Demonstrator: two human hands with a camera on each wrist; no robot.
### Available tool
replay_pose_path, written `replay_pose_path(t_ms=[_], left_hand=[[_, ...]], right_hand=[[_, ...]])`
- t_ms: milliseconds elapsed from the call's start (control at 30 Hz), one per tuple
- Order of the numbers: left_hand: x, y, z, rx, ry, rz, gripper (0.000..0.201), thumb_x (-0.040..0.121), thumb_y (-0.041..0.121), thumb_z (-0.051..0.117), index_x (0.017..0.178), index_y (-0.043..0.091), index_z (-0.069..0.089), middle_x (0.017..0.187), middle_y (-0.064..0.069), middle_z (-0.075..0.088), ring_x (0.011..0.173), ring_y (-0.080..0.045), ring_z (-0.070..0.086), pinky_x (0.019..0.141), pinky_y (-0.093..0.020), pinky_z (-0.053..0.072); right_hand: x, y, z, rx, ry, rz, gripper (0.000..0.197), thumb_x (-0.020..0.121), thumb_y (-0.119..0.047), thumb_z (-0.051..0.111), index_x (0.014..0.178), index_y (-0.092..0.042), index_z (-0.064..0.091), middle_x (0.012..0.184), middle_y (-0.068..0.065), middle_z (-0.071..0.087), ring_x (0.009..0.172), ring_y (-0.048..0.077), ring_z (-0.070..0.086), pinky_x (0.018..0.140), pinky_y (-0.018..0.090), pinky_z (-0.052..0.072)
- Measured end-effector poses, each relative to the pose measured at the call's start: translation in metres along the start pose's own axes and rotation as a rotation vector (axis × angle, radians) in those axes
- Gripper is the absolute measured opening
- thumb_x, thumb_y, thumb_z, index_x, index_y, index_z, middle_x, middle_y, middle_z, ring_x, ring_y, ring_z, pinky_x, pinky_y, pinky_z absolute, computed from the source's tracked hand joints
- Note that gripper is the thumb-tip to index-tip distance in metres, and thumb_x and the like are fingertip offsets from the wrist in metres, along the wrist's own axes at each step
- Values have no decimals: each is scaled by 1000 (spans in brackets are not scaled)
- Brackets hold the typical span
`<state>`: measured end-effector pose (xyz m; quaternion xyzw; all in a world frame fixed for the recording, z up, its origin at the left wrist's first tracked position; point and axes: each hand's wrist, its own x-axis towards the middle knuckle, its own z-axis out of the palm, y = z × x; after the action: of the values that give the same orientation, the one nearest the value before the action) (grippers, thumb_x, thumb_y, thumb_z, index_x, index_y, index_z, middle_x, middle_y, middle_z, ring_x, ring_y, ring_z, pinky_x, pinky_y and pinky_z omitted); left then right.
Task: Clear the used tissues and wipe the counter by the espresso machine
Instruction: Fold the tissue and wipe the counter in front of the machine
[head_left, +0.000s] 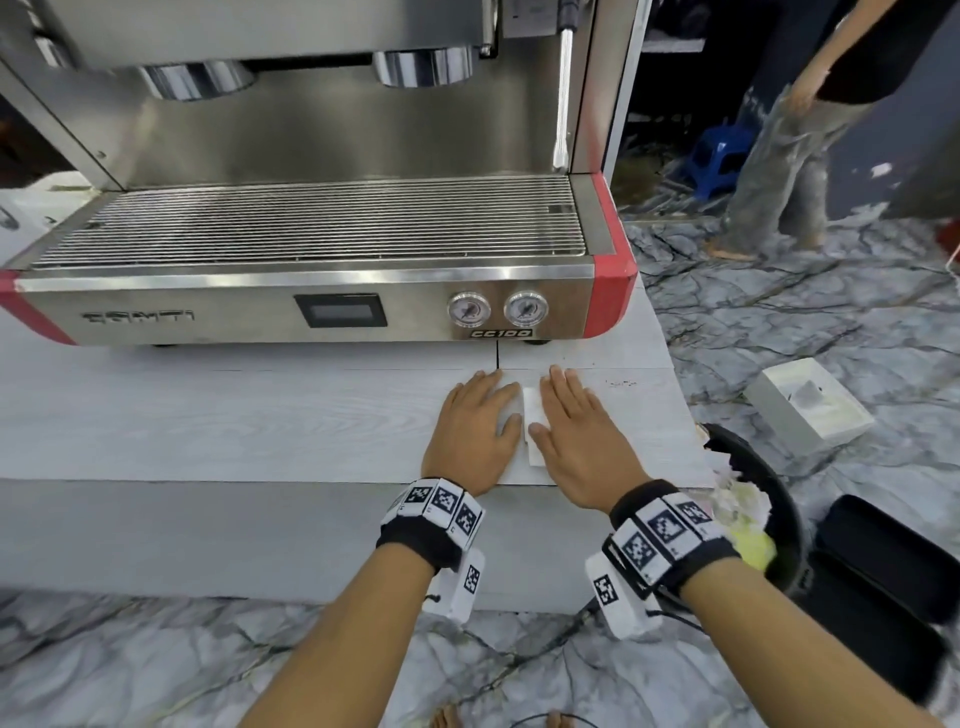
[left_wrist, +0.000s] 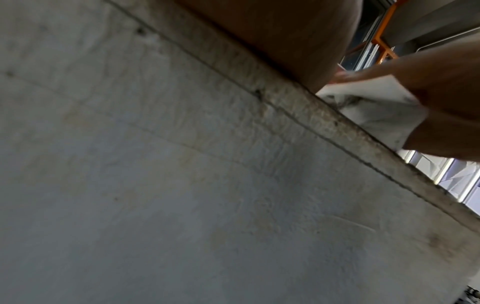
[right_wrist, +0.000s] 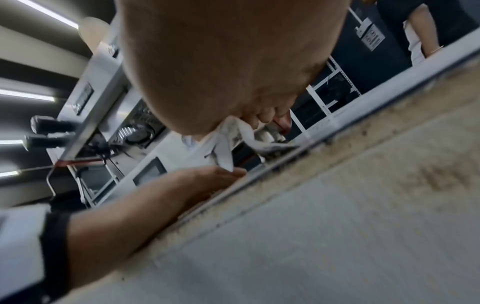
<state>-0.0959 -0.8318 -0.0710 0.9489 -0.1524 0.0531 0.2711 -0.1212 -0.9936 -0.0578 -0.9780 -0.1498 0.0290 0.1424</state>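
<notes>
I have one white tissue (head_left: 532, 422) on the pale counter (head_left: 208, 415), lying just in front of the one espresso machine (head_left: 311, 234), below its two round gauges (head_left: 497, 309). My left hand (head_left: 475, 428) lies flat on the tissue's left part, fingers straight and grasping nothing, and my right hand (head_left: 579, 431) lies flat on its right part in the same way; only a narrow strip of tissue shows between my two thumbs. From the left wrist view the tissue (left_wrist: 374, 109) looks grey-smudged under my palms. Off the counter's right end stands one black bin (head_left: 779, 499) holding crumpled white and yellow waste, and one white box (head_left: 810, 410) on the marbled floor with something grey inside.
</notes>
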Motion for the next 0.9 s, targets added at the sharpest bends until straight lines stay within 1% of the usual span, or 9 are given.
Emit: replay_pose_path(t_ms=[233,400,467,533,600,667,733,833,900], left_hand=[[-1,1,-1,-27,12,-21,47,91,29,43,136,18,47,150,-2,38,141,-17,26,119,-33,13],[0,4,-5,-72,44,-45,42,92,20,47,133,16,50,147,-3,41,139,-17,29,117,-28,15],[0,4,-5,-89,53,-61,41,92,17,46,133,14,51,146,-2,42,139,-16,30,116,-26,15],[-1,3,-4,-114,60,-80,41,92,14,45,132,14,52,146,-2,43,138,-16,30,116,-24,15],[-1,2,-3,-131,74,-100,41,92,12,43,131,14,53,145,-1,44,138,-15,31,116,-23,17],[0,1,-2,-139,93,-105,41,91,9,43,130,14,54,144,-1,45,138,-14,32,115,-21,18],[-1,1,-1,-135,106,-109,42,90,7,43,130,14,54,143,-1,46,137,-14,32,114,-19,18],[0,1,-1,-109,106,-103,43,90,10,44,132,15,52,144,-1,45,138,-14,31,112,-17,14],[-1,1,0,-96,105,-96,43,91,11,43,133,15,51,145,-1,44,139,-14,30,112,-16,12]], right_hand=[[14,-3,6,-112,49,50,77,88,-45,3,147,0,22,157,18,14,147,32,10,118,47,3],[15,-9,4,-69,102,-10,56,97,-24,32,148,-4,21,159,14,7,147,30,8,118,43,7],[14,-12,8,-44,74,-28,55,98,-28,24,147,-3,24,159,15,10,147,31,11,118,41,9],[14,-14,12,-61,41,-24,68,93,-39,7,147,-2,23,157,18,15,146,32,14,118,41,8],[20,-15,14,-80,23,-20,76,88,-45,-1,148,-2,18,158,18,14,146,32,11,119,41,5],[28,-13,12,-94,11,2,76,88,-47,-2,150,-5,13,159,15,8,147,30,5,119,40,2],[35,-9,11,-120,3,21,67,94,-45,7,151,-9,10,160,11,4,148,28,2,119,41,1],[42,-3,9,-145,8,35,73,88,-48,-2,151,-13,12,160,11,6,147,28,4,119,42,3],[46,3,8,-116,5,56,70,89,-46,1,151,-16,13,160,12,7,148,28,4,119,42,3]])
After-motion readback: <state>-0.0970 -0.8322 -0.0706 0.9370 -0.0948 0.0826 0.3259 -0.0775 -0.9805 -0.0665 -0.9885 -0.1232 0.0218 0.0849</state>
